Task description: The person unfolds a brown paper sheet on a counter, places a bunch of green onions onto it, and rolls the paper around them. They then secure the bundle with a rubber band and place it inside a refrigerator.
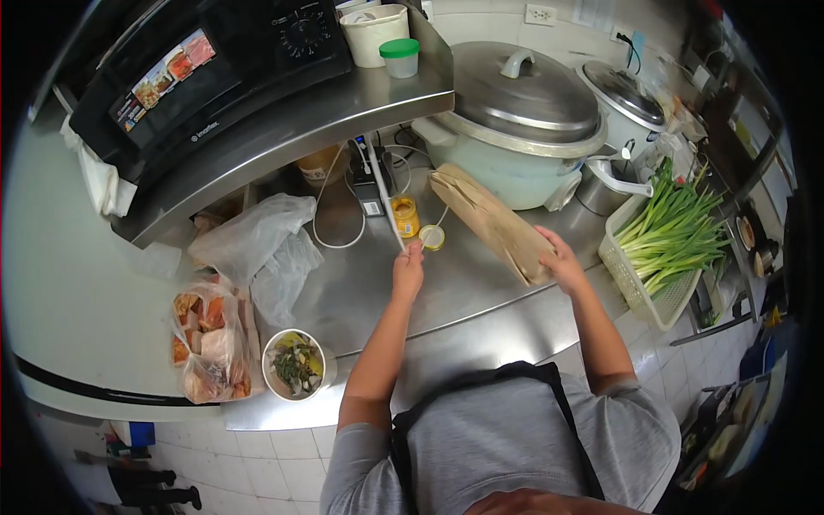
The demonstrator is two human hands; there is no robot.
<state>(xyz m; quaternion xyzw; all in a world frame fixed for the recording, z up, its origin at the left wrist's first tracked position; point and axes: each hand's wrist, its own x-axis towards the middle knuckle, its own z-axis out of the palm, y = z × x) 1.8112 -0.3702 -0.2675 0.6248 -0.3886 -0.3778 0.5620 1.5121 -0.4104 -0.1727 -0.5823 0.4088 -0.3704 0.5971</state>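
My left hand [408, 270] is closed around the lower end of a long, thin white strip-like item [384, 193], which points up toward the shelf; its exact kind I cannot make out. In my right hand [562, 262] is the near end of a flat brown paper bag [489, 219], tilted above the steel counter [360, 287]. Just beyond my left hand stands an open jar with yellow contents [405, 217]. Its apparent lid [432, 237] lies beside it.
A large lidded rice cooker [524, 103] stands behind the paper bag. To the right, a basket [631, 275] holds green onions [674, 227]. On the left are a bag of food [210, 339], a clear plastic bag [266, 245] and a white tub [293, 390]. A steel shelf [283, 133] overhangs the counter.
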